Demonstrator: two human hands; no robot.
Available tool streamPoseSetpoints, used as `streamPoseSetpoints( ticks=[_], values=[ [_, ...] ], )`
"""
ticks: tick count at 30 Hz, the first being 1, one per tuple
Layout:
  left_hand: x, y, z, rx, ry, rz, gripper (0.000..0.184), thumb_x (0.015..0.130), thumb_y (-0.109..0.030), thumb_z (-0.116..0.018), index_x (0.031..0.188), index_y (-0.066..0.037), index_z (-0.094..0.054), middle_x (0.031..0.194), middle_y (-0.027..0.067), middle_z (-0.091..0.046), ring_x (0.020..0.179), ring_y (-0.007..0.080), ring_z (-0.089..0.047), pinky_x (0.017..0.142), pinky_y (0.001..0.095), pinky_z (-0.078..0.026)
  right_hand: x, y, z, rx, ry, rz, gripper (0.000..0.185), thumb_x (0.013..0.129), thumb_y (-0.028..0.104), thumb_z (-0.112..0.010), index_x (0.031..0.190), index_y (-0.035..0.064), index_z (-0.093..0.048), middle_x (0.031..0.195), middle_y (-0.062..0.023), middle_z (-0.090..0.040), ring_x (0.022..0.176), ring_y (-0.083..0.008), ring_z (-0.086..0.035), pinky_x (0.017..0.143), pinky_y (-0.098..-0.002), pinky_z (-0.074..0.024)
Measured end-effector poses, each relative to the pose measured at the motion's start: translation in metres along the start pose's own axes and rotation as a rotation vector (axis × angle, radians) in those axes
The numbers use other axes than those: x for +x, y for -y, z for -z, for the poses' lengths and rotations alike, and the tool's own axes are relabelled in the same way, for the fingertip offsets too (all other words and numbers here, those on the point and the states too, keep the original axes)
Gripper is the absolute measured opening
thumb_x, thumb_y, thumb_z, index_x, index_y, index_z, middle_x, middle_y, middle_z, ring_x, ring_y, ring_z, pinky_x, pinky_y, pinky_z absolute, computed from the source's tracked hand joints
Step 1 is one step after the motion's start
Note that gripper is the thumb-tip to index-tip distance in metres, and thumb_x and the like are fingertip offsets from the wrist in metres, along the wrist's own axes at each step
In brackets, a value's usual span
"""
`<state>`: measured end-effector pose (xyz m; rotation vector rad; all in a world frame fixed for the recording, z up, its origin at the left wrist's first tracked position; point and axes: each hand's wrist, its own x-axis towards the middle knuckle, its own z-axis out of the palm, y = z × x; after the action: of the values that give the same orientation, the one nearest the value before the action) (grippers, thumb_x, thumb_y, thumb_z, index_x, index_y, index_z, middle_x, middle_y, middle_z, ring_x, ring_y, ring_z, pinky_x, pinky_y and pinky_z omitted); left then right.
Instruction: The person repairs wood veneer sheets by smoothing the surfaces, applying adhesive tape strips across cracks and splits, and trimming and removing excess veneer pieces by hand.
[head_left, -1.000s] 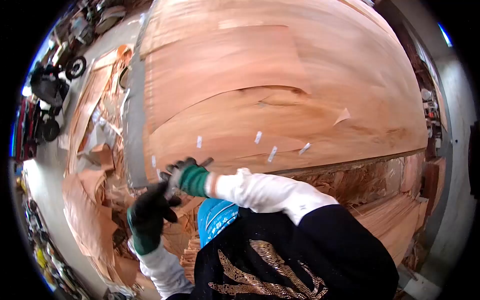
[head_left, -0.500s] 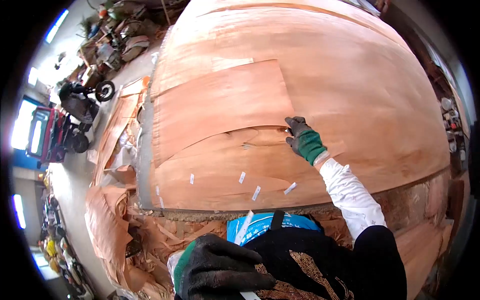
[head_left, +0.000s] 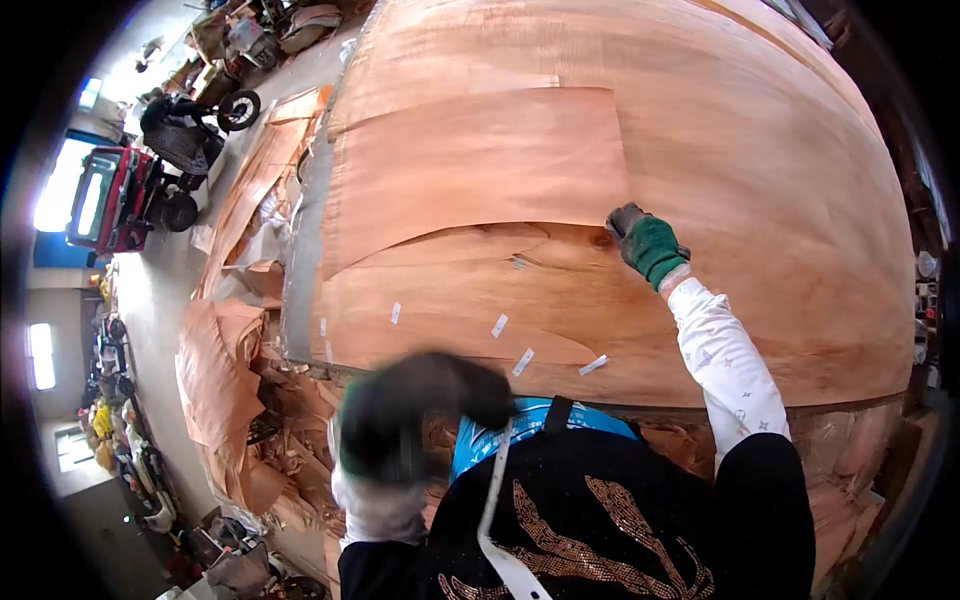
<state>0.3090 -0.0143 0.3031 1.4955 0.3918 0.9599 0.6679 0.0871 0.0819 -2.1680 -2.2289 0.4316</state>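
1. While the right hand [head_left: 645, 243], gloved, reaches out over the broad wood surface [head_left: 770, 230], its fingers sit bent at the lower right corner of a thin wood sheet [head_left: 480, 165]; cannot tell whether they pinch it.
2. Sheet position: flat on the wood surface, toward its left side; lower edge curved, with a dark line along it.
3. Left hand [head_left: 425, 405], gloved, motion-blurred, in front of the body near the surface's near edge. Finger state: cannot tell.
4. White strip [head_left: 485, 530] hangs down the black shirt [head_left: 620, 500], its top end just beside the left fingertips; grip unclear.
5. Short white pieces [head_left: 523, 362] lie scattered between sheet and near edge.
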Motion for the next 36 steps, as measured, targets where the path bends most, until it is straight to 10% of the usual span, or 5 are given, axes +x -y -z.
streamPoseSetpoints(
  ticks=[3,9,11,16,36],
  values=[
    [0.028,0.090,0.053,0.540,-0.355,0.177,0.046,0.086,-0.008,-0.063,0.130,-0.003,-0.052,0.111,0.0140,-0.064,0.096,0.0199,-0.064,0.086,0.0335,-0.049,0.000,-0.003,-0.003,0.029,-0.183,0.074,0.011,0.086,0.020,-0.059,0.094,0.0129,-0.062,0.095,-0.0139,-0.063,0.085,-0.0332,-0.065,0.068,-0.0427,-0.0518],
    [0.041,0.194,0.139,1.596,-0.113,0.328,0.090,0.070,-0.041,-0.076,0.144,-0.016,-0.032,0.147,0.0141,-0.034,0.132,0.0367,-0.035,0.108,0.0533,-0.026,0.011,0.011,0.057,-0.011,-0.359,0.144,0.011,0.087,0.021,-0.057,0.094,0.0130,-0.061,0.090,-0.0136,-0.062,0.084,-0.0343,-0.063,0.069,-0.0435,-0.0506],
    [0.057,0.221,0.169,1.725,-0.148,0.231,0.061,0.076,-0.035,-0.069,0.132,-0.023,-0.047,0.139,0.0068,-0.045,0.127,0.0294,-0.043,0.105,0.0562,-0.028,0.021,0.012,0.075,-0.035,-0.415,0.173,0.012,0.086,0.020,-0.058,0.095,0.0130,-0.062,0.091,-0.0135,-0.062,0.085,-0.0348,-0.063,0.069,-0.0438,-0.0504],
    [0.108,0.192,0.227,1.589,-0.132,-0.177,0.017,0.078,-0.015,-0.055,0.082,-0.022,-0.070,0.086,0.0000,-0.070,0.085,0.0215,-0.064,0.094,0.0482,-0.040,0.010,0.027,0.122,0.063,-0.561,0.169,0.012,0.088,0.013,-0.056,0.097,0.0118,-0.065,0.095,-0.0127,-0.062,0.087,-0.0341,-0.059,0.075,-0.0399,-0.0487],
    [0.154,0.199,0.253,1.474,-0.105,0.133,0.019,0.080,-0.016,-0.059,0.094,-0.018,-0.070,0.093,0.0106,-0.069,0.088,0.0307,-0.065,0.077,0.0412,-0.051,0.034,0.028,0.128,0.059,-0.497,-0.061,0.016,0.090,0.022,-0.055,0.097,0.0114,-0.064,0.096,-0.0149,-0.064,0.091,-0.0363,-0.059,0.075,-0.0428,-0.0494]
  ],
)
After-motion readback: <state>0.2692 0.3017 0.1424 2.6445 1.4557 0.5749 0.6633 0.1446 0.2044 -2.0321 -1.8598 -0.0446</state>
